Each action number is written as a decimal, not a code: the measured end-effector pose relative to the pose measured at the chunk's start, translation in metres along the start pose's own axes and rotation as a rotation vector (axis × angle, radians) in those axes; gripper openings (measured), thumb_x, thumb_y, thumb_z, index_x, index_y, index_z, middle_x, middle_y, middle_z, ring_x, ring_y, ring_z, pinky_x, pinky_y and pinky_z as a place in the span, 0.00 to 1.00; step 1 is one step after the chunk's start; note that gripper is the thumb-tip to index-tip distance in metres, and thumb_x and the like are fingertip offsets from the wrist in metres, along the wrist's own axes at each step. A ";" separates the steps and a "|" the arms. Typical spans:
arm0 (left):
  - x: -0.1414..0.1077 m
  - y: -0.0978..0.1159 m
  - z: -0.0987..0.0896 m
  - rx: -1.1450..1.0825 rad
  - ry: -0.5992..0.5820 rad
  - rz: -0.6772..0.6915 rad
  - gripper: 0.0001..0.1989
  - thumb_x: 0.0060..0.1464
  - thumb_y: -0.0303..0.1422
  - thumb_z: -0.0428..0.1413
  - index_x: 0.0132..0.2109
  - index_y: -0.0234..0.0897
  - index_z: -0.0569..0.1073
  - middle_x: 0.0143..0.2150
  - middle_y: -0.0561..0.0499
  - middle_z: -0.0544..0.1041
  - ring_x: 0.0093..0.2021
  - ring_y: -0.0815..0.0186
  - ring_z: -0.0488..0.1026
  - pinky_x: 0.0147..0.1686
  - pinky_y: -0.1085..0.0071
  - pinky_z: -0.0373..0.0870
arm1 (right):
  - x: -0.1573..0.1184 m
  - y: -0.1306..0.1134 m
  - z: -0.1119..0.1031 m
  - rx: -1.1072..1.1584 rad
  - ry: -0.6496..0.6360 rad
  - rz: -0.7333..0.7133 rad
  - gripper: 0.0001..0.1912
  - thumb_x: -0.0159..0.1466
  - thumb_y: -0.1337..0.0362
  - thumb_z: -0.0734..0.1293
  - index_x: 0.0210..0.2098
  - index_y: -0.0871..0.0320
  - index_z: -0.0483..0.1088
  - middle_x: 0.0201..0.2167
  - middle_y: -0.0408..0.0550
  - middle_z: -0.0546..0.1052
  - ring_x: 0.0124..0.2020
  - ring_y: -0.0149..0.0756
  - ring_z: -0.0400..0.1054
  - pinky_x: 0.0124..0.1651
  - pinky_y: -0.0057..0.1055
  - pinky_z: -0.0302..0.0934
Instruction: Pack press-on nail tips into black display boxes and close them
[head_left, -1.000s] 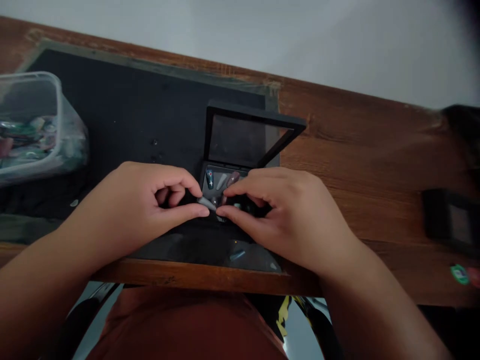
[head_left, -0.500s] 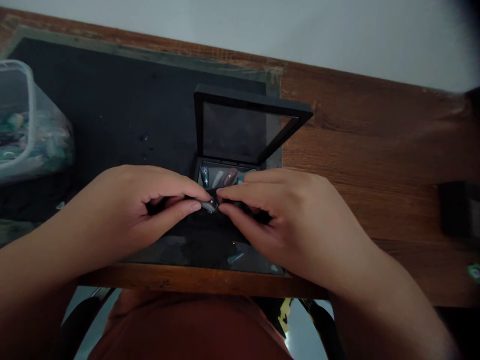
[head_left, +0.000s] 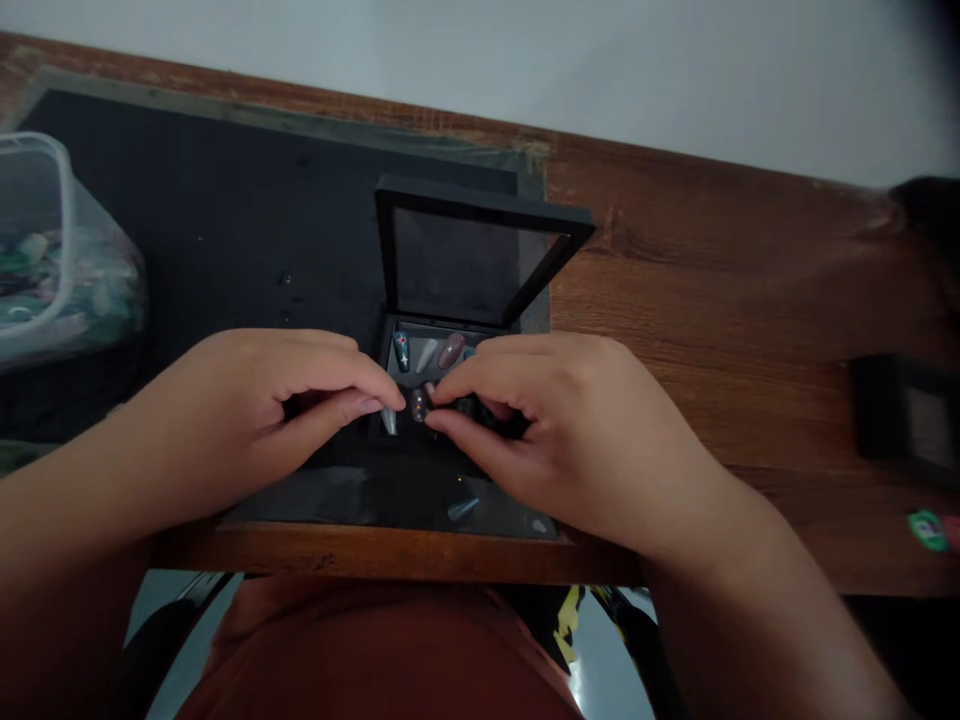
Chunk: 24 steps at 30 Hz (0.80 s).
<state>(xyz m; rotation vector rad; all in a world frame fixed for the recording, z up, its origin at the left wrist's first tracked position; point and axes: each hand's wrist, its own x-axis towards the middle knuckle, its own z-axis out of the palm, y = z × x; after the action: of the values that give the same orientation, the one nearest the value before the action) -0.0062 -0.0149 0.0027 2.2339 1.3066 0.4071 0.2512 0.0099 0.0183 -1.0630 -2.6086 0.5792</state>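
A black box (head_left: 386,345) lies with its clear-windowed lid (head_left: 484,205) raised. Inside are a dark blue press-on nail (head_left: 402,351) with a star, a pale nail (head_left: 427,356) and a mauve nail (head_left: 451,350). My left hand (head_left: 292,410) has its thumb and index finger close together beside a silvery nail (head_left: 389,420); whether they grip it is unclear. My right hand (head_left: 555,420) pinches at a dark nail with gold dots (head_left: 418,405), near the box's front part. Its other fingers hide the right side of the box.
A clear plastic tub (head_left: 105,270) full of small pieces stands at the left on the black mat (head_left: 217,220). A loose bluish nail (head_left: 463,509) lies near the table's front edge. A dark box (head_left: 900,410) sits far right.
My left fingers have moved left, away from the right fingertips, and the dotted nail between the hands now shows. The whole view has shifted slightly.
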 end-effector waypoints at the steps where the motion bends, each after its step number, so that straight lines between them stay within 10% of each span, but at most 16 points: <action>1: 0.000 0.001 0.000 0.000 0.017 -0.015 0.11 0.67 0.37 0.55 0.45 0.55 0.84 0.42 0.61 0.86 0.40 0.67 0.82 0.42 0.74 0.73 | 0.000 0.000 0.000 -0.002 -0.003 -0.006 0.04 0.69 0.63 0.74 0.41 0.55 0.84 0.31 0.42 0.82 0.30 0.33 0.72 0.32 0.32 0.58; 7: 0.000 0.007 -0.001 -0.017 0.069 -0.115 0.08 0.64 0.42 0.60 0.42 0.48 0.84 0.23 0.60 0.76 0.21 0.72 0.69 0.20 0.75 0.60 | -0.002 -0.005 -0.004 0.001 -0.062 0.006 0.05 0.69 0.64 0.72 0.41 0.55 0.83 0.31 0.43 0.82 0.29 0.33 0.72 0.32 0.32 0.56; 24: 0.000 0.015 0.005 0.037 0.096 -0.089 0.10 0.66 0.43 0.58 0.41 0.52 0.85 0.35 0.59 0.86 0.31 0.65 0.80 0.28 0.68 0.68 | -0.001 -0.007 -0.004 0.003 -0.080 0.027 0.08 0.70 0.66 0.68 0.37 0.54 0.80 0.25 0.40 0.76 0.22 0.28 0.63 0.28 0.32 0.44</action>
<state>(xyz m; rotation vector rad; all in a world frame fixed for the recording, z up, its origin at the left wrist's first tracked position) 0.0076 -0.0223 0.0072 2.2005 1.4684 0.4662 0.2498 0.0056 0.0249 -1.0980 -2.6642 0.6446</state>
